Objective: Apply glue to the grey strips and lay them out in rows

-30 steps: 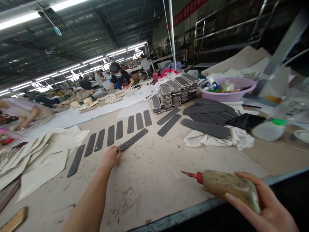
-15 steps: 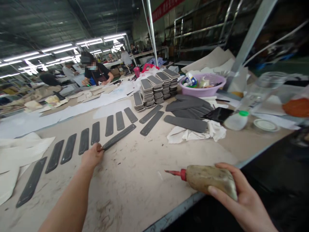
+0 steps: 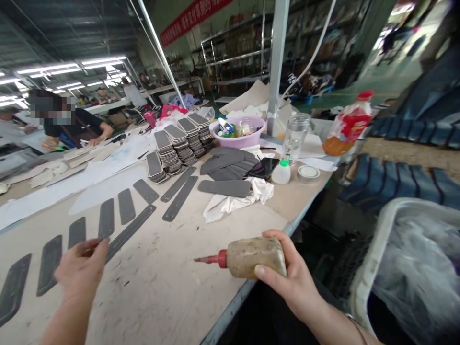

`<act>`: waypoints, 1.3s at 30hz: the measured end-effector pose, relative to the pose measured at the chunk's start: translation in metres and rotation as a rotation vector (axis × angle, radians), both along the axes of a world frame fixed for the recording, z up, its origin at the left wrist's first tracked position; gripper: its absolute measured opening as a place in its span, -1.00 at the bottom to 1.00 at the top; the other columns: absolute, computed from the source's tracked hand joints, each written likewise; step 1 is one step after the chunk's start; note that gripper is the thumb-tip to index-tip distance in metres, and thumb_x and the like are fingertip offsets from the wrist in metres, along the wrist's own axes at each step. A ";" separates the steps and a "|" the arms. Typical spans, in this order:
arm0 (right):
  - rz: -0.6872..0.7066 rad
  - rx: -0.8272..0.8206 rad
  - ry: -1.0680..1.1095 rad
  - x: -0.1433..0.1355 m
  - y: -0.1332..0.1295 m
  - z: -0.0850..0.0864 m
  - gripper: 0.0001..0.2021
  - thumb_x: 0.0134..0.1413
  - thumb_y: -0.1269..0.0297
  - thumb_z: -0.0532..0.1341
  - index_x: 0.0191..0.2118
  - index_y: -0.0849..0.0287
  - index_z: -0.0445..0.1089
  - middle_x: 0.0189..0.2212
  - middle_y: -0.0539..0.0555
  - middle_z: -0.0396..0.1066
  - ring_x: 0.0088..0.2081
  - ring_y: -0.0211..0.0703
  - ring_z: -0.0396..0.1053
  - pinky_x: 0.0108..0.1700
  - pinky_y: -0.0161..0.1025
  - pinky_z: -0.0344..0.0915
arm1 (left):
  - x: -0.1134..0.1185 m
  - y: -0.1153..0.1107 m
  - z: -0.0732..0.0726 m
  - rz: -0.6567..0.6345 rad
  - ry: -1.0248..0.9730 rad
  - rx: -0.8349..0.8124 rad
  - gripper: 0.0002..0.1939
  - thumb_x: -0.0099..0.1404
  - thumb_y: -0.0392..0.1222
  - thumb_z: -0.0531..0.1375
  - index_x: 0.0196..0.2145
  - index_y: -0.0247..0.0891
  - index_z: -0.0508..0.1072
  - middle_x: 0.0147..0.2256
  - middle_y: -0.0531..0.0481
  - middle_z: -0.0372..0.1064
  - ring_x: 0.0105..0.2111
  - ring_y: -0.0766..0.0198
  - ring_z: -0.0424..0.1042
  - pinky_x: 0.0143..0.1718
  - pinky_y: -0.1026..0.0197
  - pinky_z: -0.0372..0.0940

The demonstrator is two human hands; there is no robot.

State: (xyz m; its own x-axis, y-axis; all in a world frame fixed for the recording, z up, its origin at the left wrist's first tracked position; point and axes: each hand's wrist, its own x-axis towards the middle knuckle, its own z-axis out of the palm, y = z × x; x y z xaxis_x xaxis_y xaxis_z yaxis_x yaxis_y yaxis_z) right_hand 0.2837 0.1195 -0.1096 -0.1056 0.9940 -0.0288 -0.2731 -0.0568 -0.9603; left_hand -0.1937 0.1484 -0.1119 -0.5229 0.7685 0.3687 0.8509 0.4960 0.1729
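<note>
Low at center frame, the right hand [image 3: 287, 280] grips a glue bottle [image 3: 251, 256] over the counter [image 3: 172, 278] edge; lower left, the left hand [image 3: 81, 268] pinches a long dark strip [image 3: 131, 231], stacked pads [image 3: 176, 146] beyond.

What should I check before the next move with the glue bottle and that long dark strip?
1. Right hand grips the glue bottle: ok.
2. Red nozzle points over the table, not at a piece: ok.
3. Left hand has its fingertips at the near end of the long dark strip: ok; firm grip: cannot tell.
4. Strip lies flat: ok.
5. Nozzle clear or clogged: cannot tell.
6. White cloth apart from the strip: ok.
</note>
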 end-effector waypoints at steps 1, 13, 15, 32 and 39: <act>-0.019 -0.016 0.050 0.002 0.002 0.000 -0.45 -0.10 0.16 0.38 0.00 0.01 0.14 -0.30 -0.02 0.38 -0.32 -0.16 0.37 -0.30 -0.30 0.36 | 0.029 0.017 0.006 -0.014 -0.047 0.037 -0.61 0.20 0.15 0.04 -0.26 -0.20 0.43 -0.45 -0.02 0.45 -0.38 0.07 0.44 -0.26 -0.03 0.36; -0.198 -0.098 0.427 0.021 0.015 -0.009 -0.46 -0.05 0.19 0.37 0.03 -0.04 0.14 -0.23 -0.01 0.34 -0.24 -0.17 0.33 -0.23 -0.30 0.35 | 0.303 0.177 -0.019 -1.004 0.049 -0.097 -0.72 0.28 -0.19 0.07 -0.16 -0.36 0.48 -0.14 -0.18 0.45 -0.10 0.15 0.40 0.00 0.14 0.28; -0.201 -0.114 0.443 0.022 0.017 -0.009 -0.46 -0.06 0.19 0.37 0.02 -0.03 0.15 -0.22 -0.01 0.34 -0.23 -0.16 0.34 -0.22 -0.28 0.35 | 0.313 0.183 -0.025 -1.023 0.078 -0.137 -0.75 0.27 -0.22 0.07 -0.22 -0.36 0.50 -0.21 -0.18 0.46 -0.16 0.15 0.41 -0.06 0.13 0.30; -0.209 -0.054 0.425 0.019 0.010 -0.002 -0.47 -0.06 0.19 0.36 0.02 -0.01 0.16 -0.25 -0.01 0.31 -0.25 -0.15 0.33 -0.23 -0.24 0.36 | 0.237 0.008 0.073 -0.400 0.460 0.006 -0.80 0.21 -0.09 0.05 -0.36 -0.23 0.40 -0.33 -0.05 0.38 -0.37 0.15 0.37 -0.45 0.19 0.11; -0.171 -0.013 0.362 0.006 0.000 -0.003 -0.51 -0.09 0.25 0.38 -0.02 0.02 0.24 -0.24 0.00 0.36 -0.25 -0.21 0.36 -0.26 -0.33 0.35 | 0.214 -0.135 0.095 -0.156 0.287 -0.162 -0.86 0.17 -0.09 0.07 -0.44 -0.19 0.31 -0.39 0.01 0.36 -0.47 0.23 0.33 -0.45 0.19 0.12</act>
